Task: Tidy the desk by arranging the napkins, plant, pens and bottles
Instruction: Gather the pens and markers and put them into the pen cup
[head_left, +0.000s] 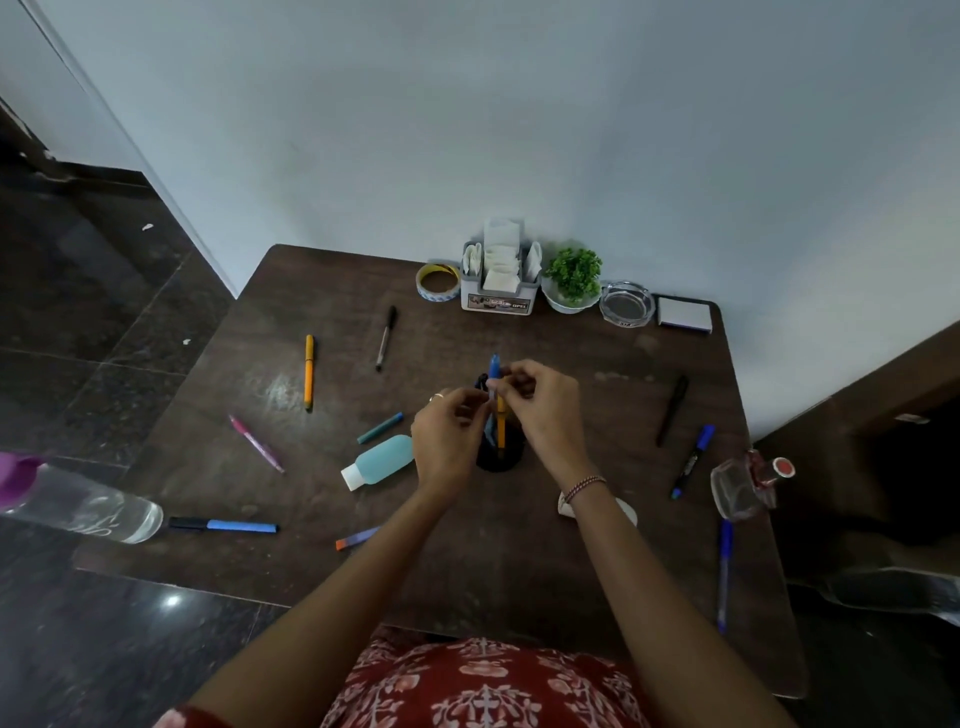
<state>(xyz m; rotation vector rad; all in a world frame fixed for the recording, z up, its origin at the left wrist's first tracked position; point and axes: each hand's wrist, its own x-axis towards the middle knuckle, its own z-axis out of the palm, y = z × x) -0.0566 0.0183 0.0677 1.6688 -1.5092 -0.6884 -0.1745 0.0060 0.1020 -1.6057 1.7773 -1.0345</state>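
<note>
My left hand (449, 431) pinches the blue-capped clear plastic pen (493, 370) and my right hand (540, 405) the slim orange pen (501, 428), both upright in the round black holder (498, 460). My fingers hide the exact contacts. A white object (628, 512) is half hidden under my right wrist. Left of my grip lies a small blue-liquid bottle (382, 460). Beyond the grip the dark wooden desk (571, 571) is bare.
</note>
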